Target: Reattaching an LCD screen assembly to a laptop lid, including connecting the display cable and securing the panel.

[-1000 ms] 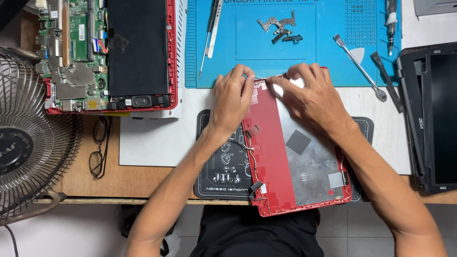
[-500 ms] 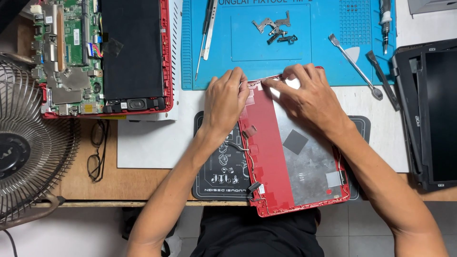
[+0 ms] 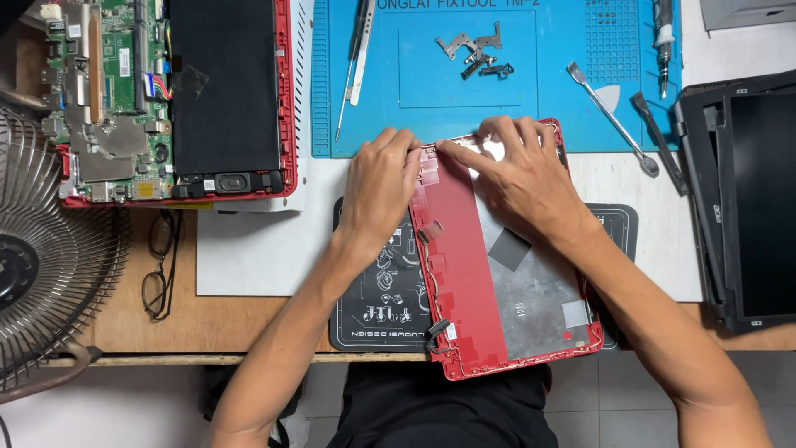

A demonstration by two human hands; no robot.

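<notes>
Head view showed left hand (image 3: 383,184) and right hand (image 3: 521,172) close together, fingertips pressing the far edge of the red laptop lid (image 3: 497,257) lying on the black mat (image 3: 373,299) near the table's front; best worked gently, lid held flat.

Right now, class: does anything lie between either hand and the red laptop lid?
Nothing visible does. The left hand and right hand both rest directly on the red laptop lid, fingers at its far edge.
</notes>
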